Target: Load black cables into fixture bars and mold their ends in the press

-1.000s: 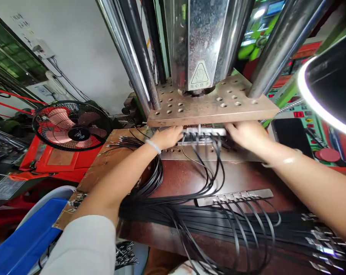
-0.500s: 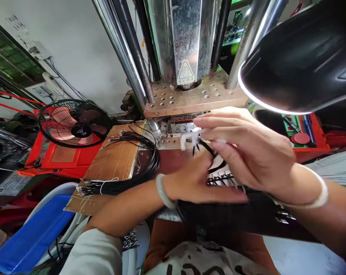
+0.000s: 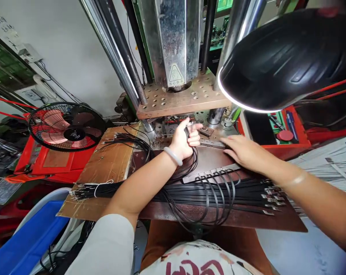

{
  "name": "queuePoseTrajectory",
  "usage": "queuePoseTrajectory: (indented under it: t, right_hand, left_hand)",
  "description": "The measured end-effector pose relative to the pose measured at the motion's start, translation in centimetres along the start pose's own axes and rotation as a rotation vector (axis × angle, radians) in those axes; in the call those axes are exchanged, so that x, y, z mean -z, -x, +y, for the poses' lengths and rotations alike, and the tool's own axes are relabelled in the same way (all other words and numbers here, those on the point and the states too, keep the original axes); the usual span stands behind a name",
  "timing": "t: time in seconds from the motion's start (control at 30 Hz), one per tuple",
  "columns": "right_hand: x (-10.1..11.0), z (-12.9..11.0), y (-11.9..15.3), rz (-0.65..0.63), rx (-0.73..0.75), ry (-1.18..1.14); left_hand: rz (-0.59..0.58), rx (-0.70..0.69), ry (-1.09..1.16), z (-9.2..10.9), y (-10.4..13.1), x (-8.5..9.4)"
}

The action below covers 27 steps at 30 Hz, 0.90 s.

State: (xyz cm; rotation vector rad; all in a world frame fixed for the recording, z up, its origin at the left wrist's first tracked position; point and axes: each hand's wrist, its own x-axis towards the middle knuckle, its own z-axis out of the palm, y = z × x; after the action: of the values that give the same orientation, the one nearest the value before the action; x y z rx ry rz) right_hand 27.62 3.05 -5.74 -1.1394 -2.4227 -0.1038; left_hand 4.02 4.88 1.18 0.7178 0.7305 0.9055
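Note:
My left hand (image 3: 186, 140) is closed round a bundle of thin black cables (image 3: 194, 160), which hang below the fist in a loop. Small pale ends poke out near the fingertips. To the right, my right hand (image 3: 243, 153) reaches low over the bench with fingers stretched and thumb apart. Its fingertips come up to the right end of a slotted metal bar (image 3: 213, 143); whether they touch it I cannot tell. Closer to me, a second metal strip (image 3: 213, 173) carries several black cable ends that curve toward my lap.
Ahead stands a press with a drilled plate (image 3: 184, 101) and a hand-warning label. A black lamp (image 3: 270, 65) overhangs the right. Bundled black cables (image 3: 247, 196) lie along the front; more rest on cardboard (image 3: 112, 160). A fan (image 3: 68, 128) stands left, a red tray (image 3: 301, 133) right.
My hands have separated from over the bench's middle. The left has closed round the cables; the right has moved down and right to the bar. The strip with cable ends shows more fully.

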Motion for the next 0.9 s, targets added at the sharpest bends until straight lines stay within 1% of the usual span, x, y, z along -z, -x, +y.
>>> queuePoseTrajectory:
  t: [0.03,0.07,0.1,0.13,0.17,0.2,0.23,0.27,0.3,0.33,0.37,0.4,0.43,0.47,0.5,0.53,0.6,0.63,0.67,0.7,0.73,0.8,0.83,0.9]
  right_hand:
    - [-0.9,0.0,-1.4,-0.059,0.026,-0.002]
    - [-1.5,0.1,-2.5,-0.091,0.052,0.001]
    - [-1.6,0.1,-3.2,-0.102,0.062,0.021]
    - [-1.4,0.1,-3.3,-0.094,0.058,0.05]
    - [-1.0,0.3,-3.0,-0.072,0.04,0.067]
    - [-0.4,0.4,-2.3,-0.056,0.019,0.046]
    - [0.2,0.4,-1.3,-0.064,-0.004,-0.019]
    - [0.7,0.4,-0.2,-0.108,-0.021,-0.121]
    - [1.1,0.2,0.8,-0.181,-0.029,-0.236]
    - [1.3,-0.1,1.7,-0.265,-0.036,-0.332]
    - [1.3,-0.6,2.3,-0.339,-0.047,-0.384]
    - [1.0,-1.2,2.5,-0.389,-0.057,-0.386]
    - [0.6,-1.9,2.5,-0.398,-0.067,-0.347]
    - [0.1,-2.6,2.3,-0.377,-0.066,-0.294]
    - [-0.5,-3.2,1.9,-0.342,-0.055,-0.244]
    - [-1.1,-3.6,1.4,-0.305,-0.032,-0.202]
    - [-1.9,-3.9,0.1,-0.246,0.045,-0.124]
    - [-2.1,-3.8,-0.8,-0.23,0.086,-0.076]
    - [-2.2,-3.5,-2.0,-0.219,0.114,-0.022]
    - [-2.2,-3.1,-3.4,-0.209,0.121,0.038]
    - [-2.2,-2.6,-5.0,-0.193,0.104,0.085]
    - [-2.3,-1.4,-9.1,-0.145,0.029,0.118]
    - [-2.5,-0.7,-11.2,-0.118,-0.006,0.103]
    - [-3.2,0.6,-15.2,-0.07,-0.039,0.054]
  left_hand:
    - [-0.07,-0.094,-0.053,0.0,0.5,-0.2]
    - [-0.1,-0.198,-0.128,0.2,1.3,0.2]
    - [-0.067,-0.31,-0.217,0.8,2.3,1.3]
    - [0.043,-0.422,-0.329,1.8,3.6,3.0]
    - [0.218,-0.516,-0.476,3.3,5.0,5.1]
    - [0.442,-0.566,-0.696,5.0,6.6,7.6]
    - [0.643,-0.572,-0.917,7.0,8.2,10.1]
    - [0.801,-0.535,-1.137,9.0,9.8,12.4]
    - [0.899,-0.47,-1.336,10.7,11.2,14.3]
    - [0.944,-0.403,-1.499,12.1,12.3,15.7]
    - [0.953,-0.357,-1.619,12.7,13.1,16.4]
    - [0.947,-0.338,-1.709,12.7,13.5,16.5]
    - [0.932,-0.327,-1.794,11.8,13.5,16.0]
    - [0.866,-0.327,-1.872,10.4,13.1,15.0]
    - [0.726,-0.336,-1.957,8.4,12.4,13.7]
    - [0.523,-0.351,-2.047,6.3,11.6,12.4]
    - [0.006,-0.368,-2.209,2.6,9.8,10.2]
    - [-0.178,-0.359,-2.25,1.4,8.8,9.6]
    - [-0.279,-0.348,-2.274,0.9,7.8,9.4]
    - [-0.266,-0.341,-2.274,1.0,6.6,9.6]
    - [-0.182,-0.34,-2.265,1.7,5.3,10.1]
    - [0.047,-0.368,-2.224,4.1,2.3,11.4]
    - [0.131,-0.395,-2.187,5.4,0.6,12.1]
    - [0.216,-0.451,-2.099,7.8,-2.8,13.0]
